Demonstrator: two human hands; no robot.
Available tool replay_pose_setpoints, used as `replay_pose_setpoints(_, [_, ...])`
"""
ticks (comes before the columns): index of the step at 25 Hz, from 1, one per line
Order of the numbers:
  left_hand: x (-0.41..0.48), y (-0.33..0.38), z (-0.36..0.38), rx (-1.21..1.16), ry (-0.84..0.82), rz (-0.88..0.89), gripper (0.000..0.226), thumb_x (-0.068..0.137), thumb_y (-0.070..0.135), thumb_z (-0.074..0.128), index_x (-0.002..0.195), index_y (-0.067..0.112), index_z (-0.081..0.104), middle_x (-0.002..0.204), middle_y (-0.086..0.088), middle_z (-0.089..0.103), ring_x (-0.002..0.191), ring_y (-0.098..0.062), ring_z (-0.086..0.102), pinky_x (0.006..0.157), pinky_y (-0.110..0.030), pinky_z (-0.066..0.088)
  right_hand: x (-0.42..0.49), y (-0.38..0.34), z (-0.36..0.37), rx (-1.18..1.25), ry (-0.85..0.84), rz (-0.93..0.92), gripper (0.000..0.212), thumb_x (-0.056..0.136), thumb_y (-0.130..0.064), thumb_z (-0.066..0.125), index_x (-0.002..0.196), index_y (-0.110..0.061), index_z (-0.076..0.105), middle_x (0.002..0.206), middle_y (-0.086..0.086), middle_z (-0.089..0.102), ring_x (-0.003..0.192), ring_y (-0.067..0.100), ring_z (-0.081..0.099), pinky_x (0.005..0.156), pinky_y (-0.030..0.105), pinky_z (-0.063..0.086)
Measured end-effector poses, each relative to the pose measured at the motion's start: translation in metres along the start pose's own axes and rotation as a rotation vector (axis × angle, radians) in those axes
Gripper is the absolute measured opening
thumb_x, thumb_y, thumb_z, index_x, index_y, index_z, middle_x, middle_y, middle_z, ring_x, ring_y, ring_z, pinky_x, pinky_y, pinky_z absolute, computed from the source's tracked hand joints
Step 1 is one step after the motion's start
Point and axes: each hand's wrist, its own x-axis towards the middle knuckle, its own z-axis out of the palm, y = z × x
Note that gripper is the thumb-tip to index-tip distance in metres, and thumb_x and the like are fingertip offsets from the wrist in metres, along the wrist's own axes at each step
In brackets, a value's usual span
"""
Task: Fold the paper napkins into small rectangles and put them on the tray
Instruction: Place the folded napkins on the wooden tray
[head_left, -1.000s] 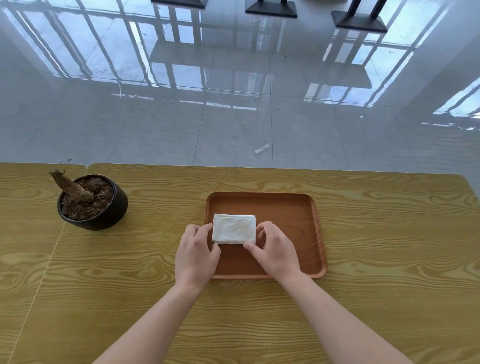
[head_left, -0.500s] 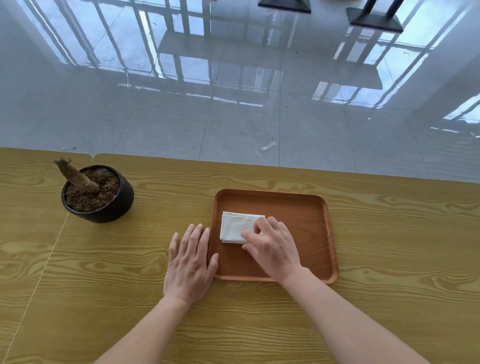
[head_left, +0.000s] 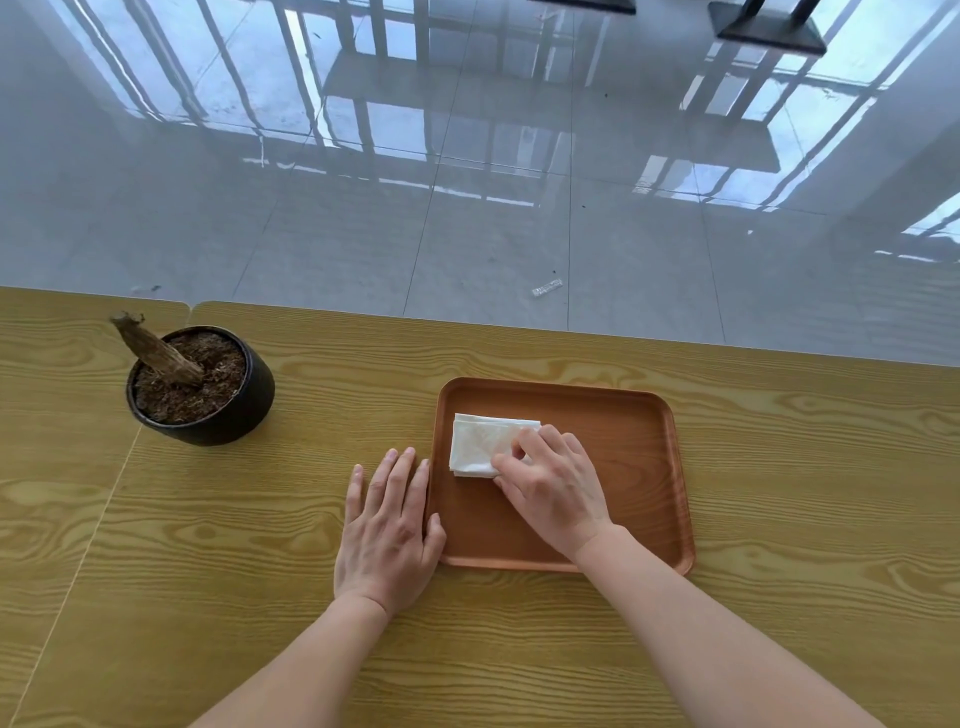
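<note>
At the far left of the wooden bench (head_left: 779, 613) stands one dark pot (head_left: 208, 410) of soil with a dry stump in it, well apart from the work. Next comes the left hand (head_left: 387, 535), lying flat and palm down on the bench just beside the tray's left rim, its fingers (head_left: 400, 473) spread and straight and holding nothing. Then the one brown tray (head_left: 644, 467), and on its left part the folded white napkin (head_left: 475, 444), a small rectangle lying flat on the tray floor. The right hand (head_left: 553, 483) rests over the napkin's right end, its fingers (head_left: 524, 441) bent and bearing down on the paper; whether they pinch an edge or only press is hidden under the hand. The step in hand seems to be settling the folded napkin in place, and it is best done with a light, even press along the fold so the layers lie flat and the edges stay square to the tray, then a straight lift of the hand so the soft paper is not dragged or sprung open. Counted: one pot, one tray, one napkin stack whose layers cannot be told apart, two hands; no unfolded napkins are in sight.
</note>
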Motion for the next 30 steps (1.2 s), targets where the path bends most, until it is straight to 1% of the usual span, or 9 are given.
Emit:
replay_pose_setpoints(9, [0.0,0.0,0.001,0.002,0.015,0.0,0.064,0.091,0.04,0.039,0.148,0.013,0.044,0.156,-0.007,0.04,0.149,-0.025,0.029,0.122,-0.056,0.016,0.015,0.003,0.003,0.02,-0.015,0.05,0.014,0.078,-0.025,0.083,0.082,-0.022,0.069,0.088,-0.001,0.062,0.082,0.022,0.055,0.067,0.034,0.045])
replay_pose_setpoints(19, [0.001,-0.001,0.003,-0.001,0.031,0.009,0.062,0.09,0.039,0.041,0.146,0.012,0.046,0.155,-0.008,0.041,0.149,-0.025,0.03,0.121,-0.058,0.019,0.029,0.002,0.006,0.038,-0.041,0.103,0.008,0.084,-0.025,0.077,0.083,-0.021,0.071,0.088,0.0,0.061,0.084,0.023,0.053,0.068,0.038,0.046])
replay_pose_setpoints(24, [0.001,-0.001,0.004,-0.007,0.032,0.007,0.062,0.09,0.038,0.042,0.147,0.012,0.045,0.156,-0.007,0.039,0.15,-0.025,0.029,0.121,-0.057,0.018,0.035,0.004,0.006,0.045,-0.046,0.129,0.005,0.085,-0.024,0.077,0.086,-0.021,0.072,0.091,0.0,0.062,0.085,0.024,0.053,0.069,0.038,0.046])
replay_pose_setpoints(30, [0.0,-0.002,0.005,-0.013,0.031,0.005,0.063,0.09,0.039,0.042,0.147,0.013,0.044,0.156,-0.007,0.039,0.15,-0.025,0.028,0.122,-0.057,0.017,0.039,0.007,0.006,0.042,-0.034,0.126,0.005,0.085,-0.022,0.076,0.083,-0.02,0.072,0.089,0.001,0.062,0.083,0.024,0.052,0.067,0.037,0.044])
